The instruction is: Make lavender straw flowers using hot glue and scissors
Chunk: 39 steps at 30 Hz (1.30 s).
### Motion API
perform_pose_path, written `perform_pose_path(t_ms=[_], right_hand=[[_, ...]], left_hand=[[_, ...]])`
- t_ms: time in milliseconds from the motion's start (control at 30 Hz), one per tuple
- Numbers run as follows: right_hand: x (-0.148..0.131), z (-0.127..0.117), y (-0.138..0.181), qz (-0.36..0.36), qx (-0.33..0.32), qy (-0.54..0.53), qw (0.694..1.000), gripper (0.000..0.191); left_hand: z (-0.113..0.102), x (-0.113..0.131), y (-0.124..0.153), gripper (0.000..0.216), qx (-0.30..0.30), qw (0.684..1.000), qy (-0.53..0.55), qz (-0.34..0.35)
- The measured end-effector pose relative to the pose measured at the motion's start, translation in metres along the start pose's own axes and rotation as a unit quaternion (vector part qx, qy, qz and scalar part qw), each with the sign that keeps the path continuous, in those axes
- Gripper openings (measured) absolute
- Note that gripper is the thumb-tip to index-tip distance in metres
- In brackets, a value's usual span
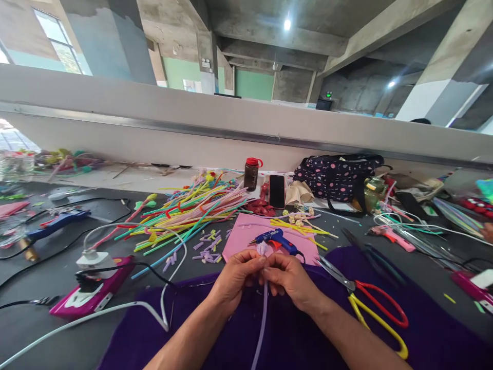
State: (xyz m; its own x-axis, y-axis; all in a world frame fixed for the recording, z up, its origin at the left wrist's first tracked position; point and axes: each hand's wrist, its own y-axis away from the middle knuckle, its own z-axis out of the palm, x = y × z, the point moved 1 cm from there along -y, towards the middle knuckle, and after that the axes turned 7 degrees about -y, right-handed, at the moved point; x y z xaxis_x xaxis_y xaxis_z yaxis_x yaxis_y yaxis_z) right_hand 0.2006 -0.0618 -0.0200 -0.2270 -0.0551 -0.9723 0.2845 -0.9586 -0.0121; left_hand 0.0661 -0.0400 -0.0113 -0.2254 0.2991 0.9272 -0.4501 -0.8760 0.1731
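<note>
In front of me, my left hand (238,275) and my right hand (291,277) meet with fingertips pinched together. Both hold a lavender fuzzy stem, like a pipe cleaner (262,321), which hangs down toward me. A small pale purple bud-like bundle (262,248) sticks up above the fingers at its top. Just beyond lies a blue glue gun (276,238) on a pink sheet (235,239). Short cut purple pieces (208,254) are scattered left of the sheet. Scissors with red and yellow handles (381,300) rest right of my right hand on dark purple cloth (185,329).
A heap of coloured pipe cleaners (185,216) lies back left. A magenta power strip (92,293) with cables sits at the left. Farther back stand a bottle with a red lid (251,174), a phone (277,192) and a patterned bag (333,177). A pink glue gun (396,238) lies right.
</note>
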Motion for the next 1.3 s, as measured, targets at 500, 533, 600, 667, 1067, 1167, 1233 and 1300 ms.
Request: perform_pose_path(t_ms=[500,533,600,667,1067,1167,1233,1300], right_hand=[[-0.005,0.000,0.003,-0.002,0.004,0.036,0.999,0.026],[-0.005,0.000,0.003,-0.002,0.004,0.037,0.999,0.027],[-0.004,0.000,0.002,0.000,0.002,0.042,0.999,0.027],[-0.003,0.000,0.003,0.002,-0.003,0.046,0.999,0.025],[0.002,-0.001,0.005,-0.007,-0.018,0.074,0.997,0.029],[0.007,0.001,0.005,0.001,-0.034,0.074,0.997,0.029],[0.009,0.001,0.005,0.004,-0.044,0.074,0.996,0.029],[0.008,0.001,0.005,0.002,-0.045,0.080,0.996,0.029]], left_hand=[[-0.002,0.000,0.002,0.021,-0.011,0.999,-0.017,0.045],[-0.002,-0.001,0.002,0.020,-0.012,0.999,-0.017,0.045],[-0.003,-0.002,0.002,0.017,-0.008,0.999,-0.018,0.045],[-0.003,-0.002,0.002,0.016,0.002,0.999,-0.018,0.047],[0.004,0.005,0.011,0.017,0.016,0.987,-0.030,0.157],[0.003,0.005,0.011,0.017,0.015,0.989,-0.035,0.145],[0.002,0.005,0.011,0.017,0.015,0.990,-0.036,0.139],[0.002,0.005,0.012,0.017,0.019,0.988,-0.042,0.147]])
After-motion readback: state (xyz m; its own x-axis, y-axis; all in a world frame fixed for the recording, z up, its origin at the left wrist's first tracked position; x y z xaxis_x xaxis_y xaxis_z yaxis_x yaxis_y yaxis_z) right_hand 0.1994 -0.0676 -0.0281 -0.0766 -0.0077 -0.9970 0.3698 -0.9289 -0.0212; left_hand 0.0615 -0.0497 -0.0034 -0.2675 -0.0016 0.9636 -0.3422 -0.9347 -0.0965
